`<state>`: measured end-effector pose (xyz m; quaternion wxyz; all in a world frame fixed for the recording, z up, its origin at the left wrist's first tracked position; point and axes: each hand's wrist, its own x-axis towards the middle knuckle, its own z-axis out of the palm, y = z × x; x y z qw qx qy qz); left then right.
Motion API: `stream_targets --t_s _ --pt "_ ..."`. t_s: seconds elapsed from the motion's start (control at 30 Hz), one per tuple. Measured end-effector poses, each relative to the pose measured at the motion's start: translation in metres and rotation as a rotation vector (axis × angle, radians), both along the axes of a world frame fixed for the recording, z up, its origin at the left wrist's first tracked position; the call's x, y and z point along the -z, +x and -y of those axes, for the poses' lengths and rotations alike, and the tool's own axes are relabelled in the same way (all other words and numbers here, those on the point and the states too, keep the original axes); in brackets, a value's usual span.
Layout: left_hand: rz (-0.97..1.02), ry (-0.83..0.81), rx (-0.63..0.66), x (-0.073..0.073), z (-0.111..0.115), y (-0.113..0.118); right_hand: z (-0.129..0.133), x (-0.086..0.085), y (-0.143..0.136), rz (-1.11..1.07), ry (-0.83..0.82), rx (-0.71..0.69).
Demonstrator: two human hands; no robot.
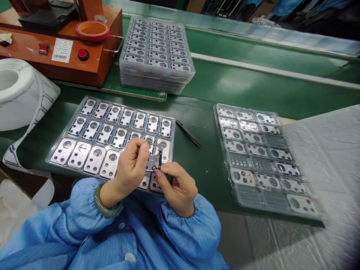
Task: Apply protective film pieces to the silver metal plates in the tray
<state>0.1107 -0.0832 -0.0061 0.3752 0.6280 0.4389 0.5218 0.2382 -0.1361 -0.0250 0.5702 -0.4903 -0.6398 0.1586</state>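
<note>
My left hand is closed in a pinch on the upper left side of a small thin piece with a dark blue edge. The thumb and fingers of my right hand pinch its lower right corner. Whether it is bare film or a plate with film on it, I cannot tell. Both hands are over the near right part of a clear plastic tray of small metal plates. Blue borders show on the plates in the two far rows; the near-row plate is plain silver. Part of the tray is hidden behind my hands.
Black tweezers lie right of the tray. Another tray, partly filled with plates, is farther right. Stacked trays stand behind. An orange machine with a tape roll and a white label roll are at the left.
</note>
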Motion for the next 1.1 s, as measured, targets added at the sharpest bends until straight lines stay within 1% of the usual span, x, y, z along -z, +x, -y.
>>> stream_targets --t_s 0.17,0.3,0.43,0.7,0.87,0.93,1.03,1.1 --pt "-0.010 0.011 0.010 0.002 -0.001 0.000 0.000 0.000 -0.001 -0.007 -0.015 0.004" --pt "-0.024 0.053 -0.009 0.001 -0.002 0.000 -0.001 -0.003 -0.001 0.027 -0.011 0.009" --pt "-0.048 0.100 -0.040 -0.002 -0.001 0.000 0.000 -0.005 0.000 0.064 0.039 0.006" --pt "-0.092 0.122 -0.080 0.000 0.000 0.000 0.004 0.001 -0.002 0.249 0.166 0.129" --pt "-0.090 0.063 -0.089 0.000 -0.001 0.000 0.006 0.002 -0.005 0.291 0.194 0.187" --pt "-0.080 0.030 -0.093 0.000 -0.002 0.000 0.006 0.004 -0.006 0.259 0.181 0.206" --pt "-0.062 -0.015 -0.096 0.000 -0.002 0.000 0.007 0.008 -0.006 0.100 0.116 0.232" --pt "-0.049 -0.036 -0.098 0.000 -0.002 0.000 0.006 0.006 -0.005 0.025 0.056 0.195"
